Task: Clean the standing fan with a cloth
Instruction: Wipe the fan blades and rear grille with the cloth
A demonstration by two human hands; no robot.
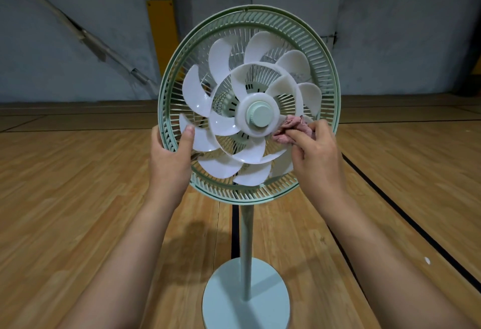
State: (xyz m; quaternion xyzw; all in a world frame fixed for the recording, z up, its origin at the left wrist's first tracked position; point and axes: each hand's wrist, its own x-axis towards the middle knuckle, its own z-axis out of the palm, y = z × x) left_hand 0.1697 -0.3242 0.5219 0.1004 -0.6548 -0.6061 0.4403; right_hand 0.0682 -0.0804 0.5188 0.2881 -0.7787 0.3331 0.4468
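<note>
A pale green standing fan faces me with its front guard off, so the white blades and green hub cap are bare. My left hand grips the rear guard's rim at the lower left, its thumb lying over the rim onto a blade. My right hand pinches a crumpled pink cloth and presses it on a blade just right of the hub. The fan's pole runs down to a round base.
The fan stands on a wooden plank floor marked with dark lines. A grey wall rises behind it, with a slanted pipe at the left and a yellow panel behind the fan.
</note>
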